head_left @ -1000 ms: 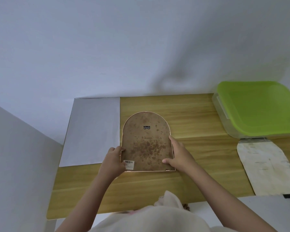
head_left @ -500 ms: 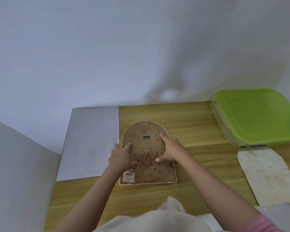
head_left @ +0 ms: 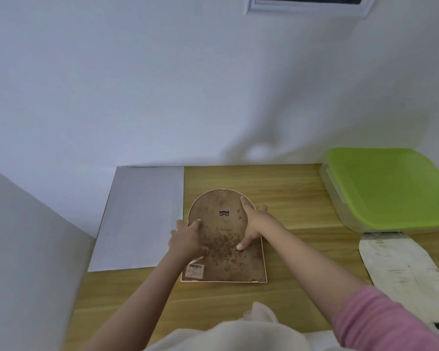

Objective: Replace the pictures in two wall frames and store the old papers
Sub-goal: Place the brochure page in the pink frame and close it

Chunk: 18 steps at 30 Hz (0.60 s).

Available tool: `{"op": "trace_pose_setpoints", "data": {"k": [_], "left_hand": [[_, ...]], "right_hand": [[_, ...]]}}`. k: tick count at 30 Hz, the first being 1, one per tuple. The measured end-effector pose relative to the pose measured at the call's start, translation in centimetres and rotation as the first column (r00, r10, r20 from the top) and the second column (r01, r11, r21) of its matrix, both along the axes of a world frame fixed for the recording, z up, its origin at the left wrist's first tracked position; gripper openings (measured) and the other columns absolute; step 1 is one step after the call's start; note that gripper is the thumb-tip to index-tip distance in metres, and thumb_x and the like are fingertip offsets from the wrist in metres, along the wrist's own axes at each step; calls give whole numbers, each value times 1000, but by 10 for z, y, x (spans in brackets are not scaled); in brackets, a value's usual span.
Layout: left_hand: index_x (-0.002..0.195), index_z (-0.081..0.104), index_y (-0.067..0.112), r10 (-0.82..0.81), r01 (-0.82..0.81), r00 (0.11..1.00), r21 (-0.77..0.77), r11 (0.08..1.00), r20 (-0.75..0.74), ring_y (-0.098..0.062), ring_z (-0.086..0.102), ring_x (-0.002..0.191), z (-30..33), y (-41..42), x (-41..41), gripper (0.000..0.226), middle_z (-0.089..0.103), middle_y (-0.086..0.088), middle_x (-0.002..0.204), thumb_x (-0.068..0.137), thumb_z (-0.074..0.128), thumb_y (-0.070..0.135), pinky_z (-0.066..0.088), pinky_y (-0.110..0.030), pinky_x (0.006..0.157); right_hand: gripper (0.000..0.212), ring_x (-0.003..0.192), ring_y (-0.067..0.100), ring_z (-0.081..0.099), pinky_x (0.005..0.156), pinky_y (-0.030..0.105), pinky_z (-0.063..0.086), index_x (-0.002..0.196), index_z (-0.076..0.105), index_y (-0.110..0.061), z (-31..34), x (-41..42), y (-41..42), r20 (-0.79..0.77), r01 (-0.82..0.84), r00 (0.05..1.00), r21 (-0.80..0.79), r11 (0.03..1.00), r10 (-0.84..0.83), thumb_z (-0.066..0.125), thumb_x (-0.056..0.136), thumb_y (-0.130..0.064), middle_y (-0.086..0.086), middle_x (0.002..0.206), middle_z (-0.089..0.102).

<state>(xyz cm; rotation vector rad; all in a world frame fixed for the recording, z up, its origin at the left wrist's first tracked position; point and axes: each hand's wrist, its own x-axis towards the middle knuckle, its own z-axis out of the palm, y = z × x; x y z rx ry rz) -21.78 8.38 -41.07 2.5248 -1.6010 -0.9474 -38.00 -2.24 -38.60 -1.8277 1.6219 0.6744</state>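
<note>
An arch-topped picture frame (head_left: pixel 223 264) lies face down on the wooden table (head_left: pixel 289 193), showing its stained brown backing board, a small metal hanger and a barcode label. My left hand (head_left: pixel 188 239) rests on the frame's left edge, fingers spread over the backing. My right hand (head_left: pixel 254 224) presses flat on the upper right of the backing, index finger near the arch's edge and thumb pointing down. Neither hand holds anything. A white sheet of paper (head_left: pixel 140 216) lies left of the frame. An arch-shaped old paper (head_left: pixel 401 274) lies at the right.
A clear storage box with a green lid (head_left: pixel 390 188) sits at the back right of the table. A white wall rises behind and a white panel stands at the left. A cream cloth (head_left: pixel 238 333) is at the near edge. A window frame (head_left: pixel 307 6) shows at top.
Both hands slid from the frame's lower sides up onto its backing board. The camera tilted up, so the table sits lower in view.
</note>
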Motion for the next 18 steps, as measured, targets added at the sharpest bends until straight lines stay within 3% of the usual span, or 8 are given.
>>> {"op": "trace_pose_setpoints", "data": {"k": [3,9,13,16,18], "left_hand": [[144,22,35,14,-14,1000,-2,1000,-21,-34,43,118,0,1,0,84,28,-12,135,75,71,41,47,-41,95],[144,22,36,24,-24,999,-10,1000,-40,-33,42,118,-1,4,1,84,28,-11,135,76,71,42,46,-40,94],[144,23,36,36,-37,998,-19,999,-48,-34,43,116,-1,4,1,83,29,-12,134,76,71,41,45,-40,94],[141,31,35,118,-126,979,-37,991,-168,-34,48,113,-3,5,5,78,33,-12,130,75,73,36,48,-41,95],[137,40,32,177,-201,941,-57,978,-290,-32,55,106,-5,8,12,71,39,-12,127,75,72,29,53,-42,90]], "right_hand": [[156,133,40,33,97,52,45,136,-29,-50,3,5,-7,-33,-18,999,28,999,19,94,40,-41,13,151,0],[157,128,37,41,94,47,45,143,-18,-47,2,3,-10,11,-29,999,-33,999,30,96,34,-41,18,145,21],[156,125,36,44,94,47,47,143,-17,-47,-1,3,-10,33,-8,999,-30,1000,9,96,36,-38,19,145,19],[149,111,34,52,83,44,55,141,-14,-53,-4,-4,-7,137,108,984,39,993,-113,96,43,-28,17,144,10],[144,116,33,47,89,42,52,144,-6,-51,-10,-15,-2,278,196,938,63,979,-206,95,46,-22,14,144,10]]}}
